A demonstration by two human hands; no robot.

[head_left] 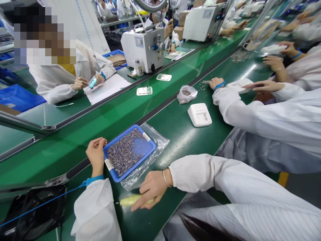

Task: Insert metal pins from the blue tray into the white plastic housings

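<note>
My left hand (pixel 96 152) is beside the left end of a blue tray (pixel 150 147), its thumb and fingers pressed together. Whatever may be between them is too small or hidden to make out. Many small metal screws (pixel 122 152) are heaped in the tray, thinner toward its right side. In front of the tray, my right hand (pixel 154 189) is closed over a screwdriver (pixel 130 200) with a yellowish handle, low over the green bench. Its thin metal tip points left. Under and beside the tray lies a clear plastic bag (pixel 157 142).
A white device housing (pixel 200 115) and an open bag of small metal parts (pixel 187 93) stand to the right. Two white shells with circuit boards (pixel 144 91) lie on the green conveyor (pixel 112 117). Co-workers' arms (pixel 250 103) reach in at right; a black fan-like unit (pixel 32 211) sits at lower left.
</note>
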